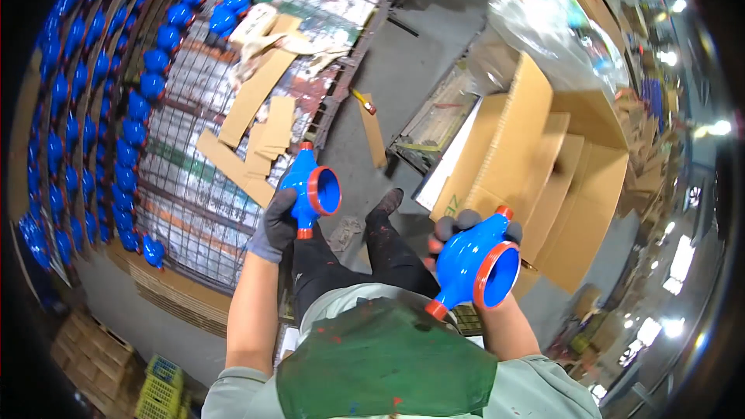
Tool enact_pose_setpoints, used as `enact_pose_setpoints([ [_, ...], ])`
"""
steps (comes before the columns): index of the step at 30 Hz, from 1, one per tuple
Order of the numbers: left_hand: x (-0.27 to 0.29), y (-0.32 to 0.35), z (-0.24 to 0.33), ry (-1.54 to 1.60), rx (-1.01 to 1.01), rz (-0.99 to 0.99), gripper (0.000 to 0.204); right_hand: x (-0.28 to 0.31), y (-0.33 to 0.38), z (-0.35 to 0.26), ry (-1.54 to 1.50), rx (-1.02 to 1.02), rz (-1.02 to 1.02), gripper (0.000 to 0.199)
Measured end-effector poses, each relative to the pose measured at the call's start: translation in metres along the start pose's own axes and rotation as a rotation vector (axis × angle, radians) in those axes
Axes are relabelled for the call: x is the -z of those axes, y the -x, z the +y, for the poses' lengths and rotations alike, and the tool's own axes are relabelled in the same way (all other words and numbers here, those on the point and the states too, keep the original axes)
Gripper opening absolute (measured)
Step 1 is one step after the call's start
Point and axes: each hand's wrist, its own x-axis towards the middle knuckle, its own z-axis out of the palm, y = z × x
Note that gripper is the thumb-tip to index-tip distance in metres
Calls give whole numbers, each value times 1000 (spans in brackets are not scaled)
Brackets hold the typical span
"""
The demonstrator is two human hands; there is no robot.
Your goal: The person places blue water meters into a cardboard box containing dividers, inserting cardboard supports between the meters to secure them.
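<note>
My left hand [278, 226], in a grey glove, is closed around the lower left side of a blue valve body [299, 185]. This casting has a wide red-rimmed opening facing right and small red ends at top and bottom. A second, larger-looking blue valve body [462, 261] is in my right hand [456, 226], whose dark-gloved fingers curl over its far side. Its red-rimmed opening also faces right, and its red ends point up and down to the left. The casting hides my right palm. Both are held up in front of my body, apart from each other.
Left stands a wire-mesh table [182, 159] with rows of blue valve bodies [134, 133] along its edge and cardboard strips [260, 85] on it. More fill a rack [77, 109] beyond. An open cardboard box [574, 209] with dividers stands right, near plastic wrapping [535, 27]. A yellow crate [161, 388] sits lower left.
</note>
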Motion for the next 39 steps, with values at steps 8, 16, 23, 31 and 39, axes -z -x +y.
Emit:
enact_pose_setpoints([
  [8, 123, -136, -64, -1174, -336, 740, 83, 98, 129, -91, -247, 403, -46, 74],
  [16, 155, -157, -15, -1658, 90, 1265, 80, 152, 168, -110, -404, 618, 262, 56],
  [23, -335, -148, -89, -1342, -906, -293, 36, 78, 215, -166, -380, 894, 17, 71],
  [31, -525, -178, -395, -2776, 125, -1996, 34, 156, 221, -132, -472, 858, 2, 62],
  [39, -455, -306, -465, -3032, 0, -1398, 67, 191, 205, -191, 1012, 1015, 809, 57],
])
